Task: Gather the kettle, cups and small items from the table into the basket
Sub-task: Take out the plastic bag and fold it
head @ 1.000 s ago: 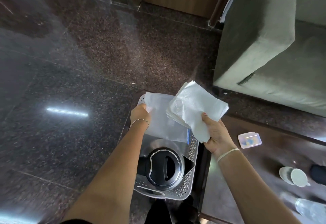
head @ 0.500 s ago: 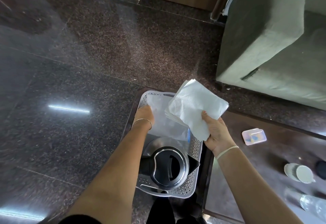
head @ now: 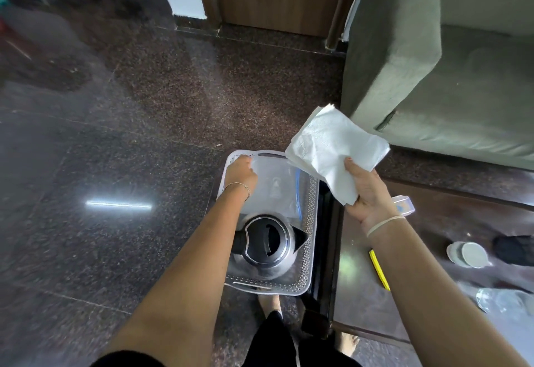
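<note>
One basket (head: pixel 312 239) stands on the floor left of the tabletop (head: pixel 355 291), holding one kettle (head: pixel 267 246) at its near end and one clear bag (head: pixel 277 190) at its far end. The left hand (head: pixel 240 174) has its fingers pinched on the bag's far left corner; the right hand (head: pixel 367 190) grips one wad of napkins (head: pixel 332 147). Two cups (head: pixel 466 254) remain on the tabletop. Since earlier, the bag has dropped flat into the basket, and the napkins have moved right.
</note>
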`<action>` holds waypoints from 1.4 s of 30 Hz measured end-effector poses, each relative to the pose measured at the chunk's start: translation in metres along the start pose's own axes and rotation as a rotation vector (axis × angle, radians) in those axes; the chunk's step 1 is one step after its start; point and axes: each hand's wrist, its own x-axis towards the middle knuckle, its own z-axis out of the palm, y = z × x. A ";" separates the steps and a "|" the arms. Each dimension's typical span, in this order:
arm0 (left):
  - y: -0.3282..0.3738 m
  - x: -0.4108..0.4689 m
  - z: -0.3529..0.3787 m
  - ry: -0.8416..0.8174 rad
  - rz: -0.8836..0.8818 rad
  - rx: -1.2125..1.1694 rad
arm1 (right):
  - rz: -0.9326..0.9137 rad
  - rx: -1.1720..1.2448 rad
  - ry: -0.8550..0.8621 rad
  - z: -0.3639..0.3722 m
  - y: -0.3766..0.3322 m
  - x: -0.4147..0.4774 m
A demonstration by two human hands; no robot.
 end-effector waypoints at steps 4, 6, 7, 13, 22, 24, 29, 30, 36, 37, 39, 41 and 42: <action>0.062 -0.032 0.006 -0.079 0.035 -0.313 | -0.023 0.014 -0.039 -0.024 -0.023 -0.028; 0.096 -0.056 0.011 -0.221 0.024 -0.562 | -0.038 0.012 -0.066 -0.041 -0.035 -0.041; 0.112 -0.069 0.014 -0.311 0.008 -0.682 | -0.051 0.002 -0.076 -0.051 -0.041 -0.048; 0.174 -0.152 0.053 -0.833 0.067 -0.877 | -0.158 -0.090 -0.148 -0.125 -0.084 -0.092; 0.227 -0.304 0.204 -0.707 0.075 -0.748 | -0.244 -0.206 -0.096 -0.317 -0.142 -0.160; 0.240 -0.332 0.236 -0.648 0.048 -0.745 | -0.264 -0.253 -0.052 -0.358 -0.152 -0.173; 0.271 -0.378 0.291 -0.571 0.060 -0.734 | -0.367 -0.437 0.102 -0.437 -0.174 -0.194; 0.279 -0.384 0.301 -0.574 0.086 -0.712 | -0.387 -0.462 0.150 -0.450 -0.179 -0.194; 0.325 -0.391 0.355 -0.573 0.281 -0.475 | -0.526 -0.604 0.415 -0.494 -0.202 -0.177; 0.331 -0.389 0.362 -0.562 0.313 -0.449 | -0.544 -0.645 0.451 -0.499 -0.206 -0.173; 0.342 -0.382 0.375 -0.505 0.355 -0.414 | -0.577 -0.728 0.515 -0.509 -0.218 -0.163; 0.353 -0.372 0.387 -0.447 0.383 -0.360 | -0.600 -0.779 0.549 -0.517 -0.231 -0.150; 0.358 -0.366 0.393 -0.429 0.392 -0.330 | -0.606 -0.796 0.555 -0.520 -0.236 -0.143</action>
